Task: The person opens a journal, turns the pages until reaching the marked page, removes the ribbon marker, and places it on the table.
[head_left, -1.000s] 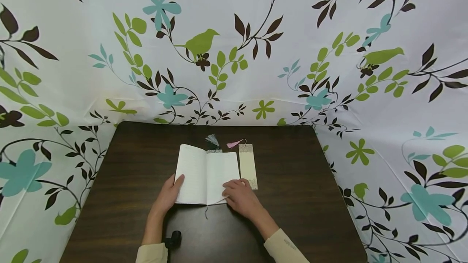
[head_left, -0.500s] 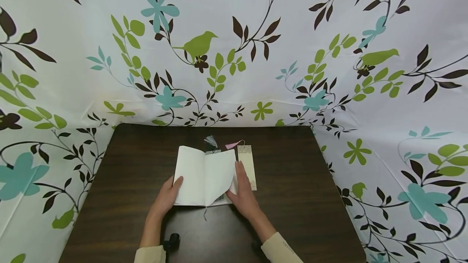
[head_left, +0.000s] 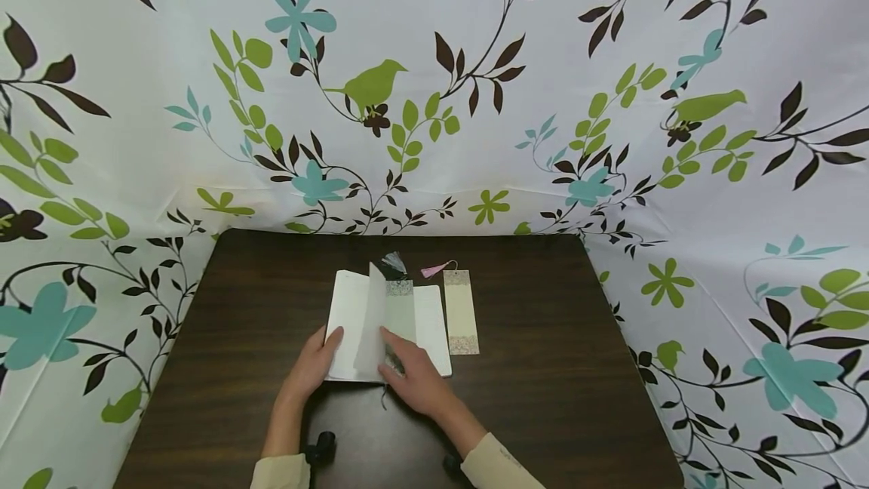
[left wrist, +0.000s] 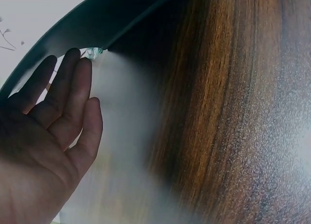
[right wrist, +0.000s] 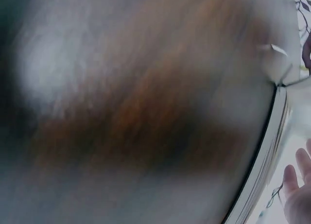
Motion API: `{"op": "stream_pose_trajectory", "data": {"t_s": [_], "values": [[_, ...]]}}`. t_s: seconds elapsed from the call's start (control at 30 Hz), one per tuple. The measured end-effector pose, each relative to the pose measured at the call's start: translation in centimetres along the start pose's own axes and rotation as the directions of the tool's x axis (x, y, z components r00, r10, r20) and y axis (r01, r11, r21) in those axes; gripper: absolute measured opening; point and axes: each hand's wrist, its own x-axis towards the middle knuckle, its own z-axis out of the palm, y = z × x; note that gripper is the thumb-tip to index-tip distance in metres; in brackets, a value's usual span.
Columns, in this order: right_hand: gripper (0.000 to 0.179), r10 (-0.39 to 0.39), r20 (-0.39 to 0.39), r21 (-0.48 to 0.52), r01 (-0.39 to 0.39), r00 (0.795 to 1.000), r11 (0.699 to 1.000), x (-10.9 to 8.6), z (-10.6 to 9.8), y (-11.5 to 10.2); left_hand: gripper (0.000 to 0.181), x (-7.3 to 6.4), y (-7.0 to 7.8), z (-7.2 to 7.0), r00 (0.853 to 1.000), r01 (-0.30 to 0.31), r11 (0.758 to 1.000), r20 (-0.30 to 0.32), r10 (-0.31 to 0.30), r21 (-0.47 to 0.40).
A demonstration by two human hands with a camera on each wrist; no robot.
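In the frame's lower middle, my left hand (head_left: 308, 365) holds the open notebook (head_left: 348, 304) by its left edge, thumb on top. My right hand (head_left: 417, 382), thumb and fingers spread apart, meets a lifted page (head_left: 370, 334) beside the greyish bookmark (head_left: 401, 314).

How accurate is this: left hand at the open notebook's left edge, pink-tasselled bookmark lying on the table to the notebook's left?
The side is wrong: the pink-tasselled bookmark lies on the table to the notebook's right, as the head view shows. The left hand is at the open notebook's left edge, as you said.
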Motion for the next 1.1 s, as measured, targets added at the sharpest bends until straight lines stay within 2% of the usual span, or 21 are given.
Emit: {"op": "stream_pose_trajectory", "data": {"t_s": [0.07, 0.13, 0.2, 0.4, 0.53, 0.63, 0.77, 0.87, 1.0, 1.1], "values": [[0.062, -0.072, 0.008, -0.113, 0.073, 0.997, 0.991, 0.0, 0.4, -0.2, 0.061, 0.0, 0.0, 0.0, 1.000, -0.009, 0.999, 0.004, 0.009, -0.033], [0.057, -0.120, 0.015, -0.223, 0.120, 0.993, 0.967, 0.0, 0.8, -0.3, 0.061, 0.0, 0.0, -0.1, 1.000, -0.021, 0.998, 0.004, 0.021, -0.058], [0.054, -0.130, 0.025, -0.284, 0.132, 0.991, 0.950, 0.0, 1.1, -0.4, 0.063, 0.0, -0.1, -0.1, 0.999, -0.038, 0.996, 0.006, 0.038, -0.082], [0.049, -0.126, 0.041, -0.332, 0.133, 0.991, 0.934, 0.0, 1.5, -0.6, 0.069, 0.1, -0.2, -0.4, 1.000, -0.024, 0.992, 0.014, 0.026, -0.123], [0.049, -0.131, 0.057, -0.343, 0.142, 0.990, 0.929, 0.0, 1.3, -0.8, 0.061, 0.2, -0.3, -0.6, 1.000, -0.029, 0.998, -0.004, 0.029, -0.057], [0.049, -0.121, 0.048, -0.393, 0.130, 0.992, 0.910, 0.0, 0.8, -0.4, 0.062, 0.3, -0.4, -0.6, 0.999, -0.035, 0.999, -0.020, 0.035, -0.003], [0.050, -0.049, -0.013, -0.475, 0.036, 0.999, 0.879, 0.1, 0.3, 0.6, 0.067, 0.4, -0.4, -0.5, 0.999, -0.034, 0.999, -0.004, 0.034, 0.020], [0.054, 0.070, -0.078, -0.464, -0.098, 0.995, 0.880, 0.3, 0.0, 1.2, 0.067, 0.3, -0.3, -0.4, 1.000, -0.029, 1.000, 0.008, 0.029, 0.010], [0.064, 0.242, -0.147, -0.396, -0.281, 0.959, 0.874, 0.6, -0.2, 1.4, 0.067, 0.2, -0.2, -0.3, 1.000, -0.026, 1.000, 0.015, 0.026, -0.006], [0.064, 0.318, -0.174, -0.343, -0.360, 0.932, 0.868, 1.0, -0.3, 1.5, 0.067, 0.1, -0.1, -0.3, 1.000, -0.021, 1.000, 0.017, 0.021, -0.014]]}}
